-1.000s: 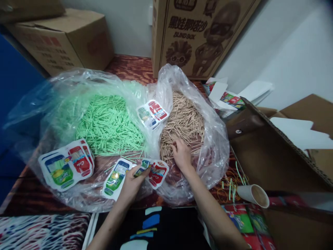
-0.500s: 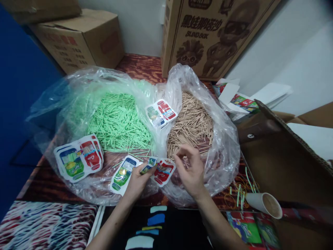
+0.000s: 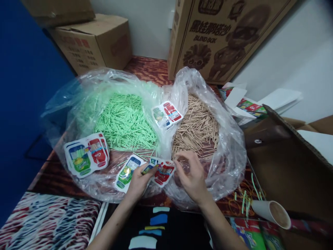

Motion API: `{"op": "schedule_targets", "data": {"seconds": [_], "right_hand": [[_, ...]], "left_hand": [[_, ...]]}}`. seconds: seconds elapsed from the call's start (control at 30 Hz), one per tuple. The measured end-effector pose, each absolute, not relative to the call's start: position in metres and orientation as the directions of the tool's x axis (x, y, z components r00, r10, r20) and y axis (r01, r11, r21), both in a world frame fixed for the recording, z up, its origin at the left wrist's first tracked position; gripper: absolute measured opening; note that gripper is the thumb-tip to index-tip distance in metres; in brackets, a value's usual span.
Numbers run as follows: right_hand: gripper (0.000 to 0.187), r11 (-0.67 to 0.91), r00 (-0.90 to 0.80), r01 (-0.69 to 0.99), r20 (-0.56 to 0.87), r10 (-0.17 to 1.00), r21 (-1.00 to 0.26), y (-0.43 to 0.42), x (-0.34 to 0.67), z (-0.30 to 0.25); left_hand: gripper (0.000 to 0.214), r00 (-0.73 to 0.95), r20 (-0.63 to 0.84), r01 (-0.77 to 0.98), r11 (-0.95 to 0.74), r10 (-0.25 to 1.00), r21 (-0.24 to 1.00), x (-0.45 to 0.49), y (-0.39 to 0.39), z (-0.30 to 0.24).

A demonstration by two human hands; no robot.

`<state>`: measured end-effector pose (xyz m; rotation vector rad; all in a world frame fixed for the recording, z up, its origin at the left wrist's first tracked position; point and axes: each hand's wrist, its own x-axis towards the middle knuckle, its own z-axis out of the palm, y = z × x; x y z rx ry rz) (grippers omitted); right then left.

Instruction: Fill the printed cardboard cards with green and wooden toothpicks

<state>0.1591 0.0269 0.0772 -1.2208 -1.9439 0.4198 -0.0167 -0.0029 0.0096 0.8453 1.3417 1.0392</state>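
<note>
In my left hand (image 3: 142, 180) is a jar-shaped cola-and-lemon packet (image 3: 164, 173), gripped at its left part, with the red cola half sticking out to the right. My right hand (image 3: 191, 175) is closed with thumb and forefinger together at the packet's right edge; what they pinch, if anything, is too small to make out. Behind that hand lie thin brown sticks (image 3: 196, 126) in a clear plastic bag (image 3: 231, 149). A heap of green sticks (image 3: 127, 121) fills another clear bag (image 3: 85, 93). Beside my left hand lies a green-and-blue jar packet (image 3: 128, 173), partly covered by it.
Stacked jar packets (image 3: 87, 154) lie at the left, and more packets (image 3: 168, 114) between the bags. On the right are a paper cup (image 3: 270, 211), rubber bands, loose green sticks (image 3: 244, 203) and an open carton (image 3: 281, 166). Cardboard boxes (image 3: 117, 45) stand behind.
The view has shifted so the table's things sit farther right in the picture. My right hand's pinch has come down slightly toward the packet's edge. The left hand keeps its grip.
</note>
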Motion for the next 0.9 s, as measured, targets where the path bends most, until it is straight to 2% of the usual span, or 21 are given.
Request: {"op": "schedule_targets", "data": {"seconds": [0.07,0.17,0.27,0.37,0.47,0.53,0.6,0.8,0.9], "right_hand": [[0.019,0.503,-0.235,0.61,0.467,0.853,-0.612,0.028,0.158,0.077],[0.019,0.512,-0.291,0.576,0.426,0.857,-0.637,0.028,0.155,0.078],[0.018,0.498,-0.256,0.561,0.433,0.864,-0.661,0.029,0.153,0.079],[0.017,0.551,-0.318,0.574,0.456,0.831,-0.605,0.031,0.149,0.081],[0.013,0.557,-0.438,0.534,0.355,0.826,-0.636,0.032,0.144,0.082],[0.012,0.498,-0.433,0.49,0.296,0.851,-0.715,0.033,0.141,0.081],[0.012,0.474,-0.442,0.485,0.262,0.858,-0.735,0.033,0.136,0.08],[0.015,0.535,-0.523,0.673,0.182,0.832,-0.51,0.03,0.116,0.078],[0.018,0.558,-0.583,0.622,0.151,0.799,-0.549,0.031,0.106,0.079]], "left_hand": [[0.028,-0.051,-0.33,-0.102,0.324,0.943,0.941,-0.018,-0.002,0.011],[0.026,-0.036,-0.32,-0.094,0.316,0.947,0.944,-0.02,-0.002,0.014],[0.025,-0.067,-0.32,-0.08,0.315,0.945,0.946,-0.022,-0.003,0.016],[0.024,-0.09,-0.299,-0.057,0.295,0.95,0.954,-0.024,-0.003,0.018],[0.026,-0.092,-0.295,-0.08,0.288,0.951,0.954,-0.027,-0.004,0.02],[0.028,-0.109,-0.3,-0.087,0.291,0.948,0.953,-0.03,-0.004,0.023],[0.029,-0.118,-0.293,-0.074,0.286,0.949,0.955,-0.034,-0.005,0.024],[0.023,-0.114,-0.273,-0.106,0.261,0.955,0.959,-0.046,-0.011,0.02],[0.023,-0.171,-0.245,-0.055,0.239,0.954,0.969,-0.056,-0.016,0.02]]}}
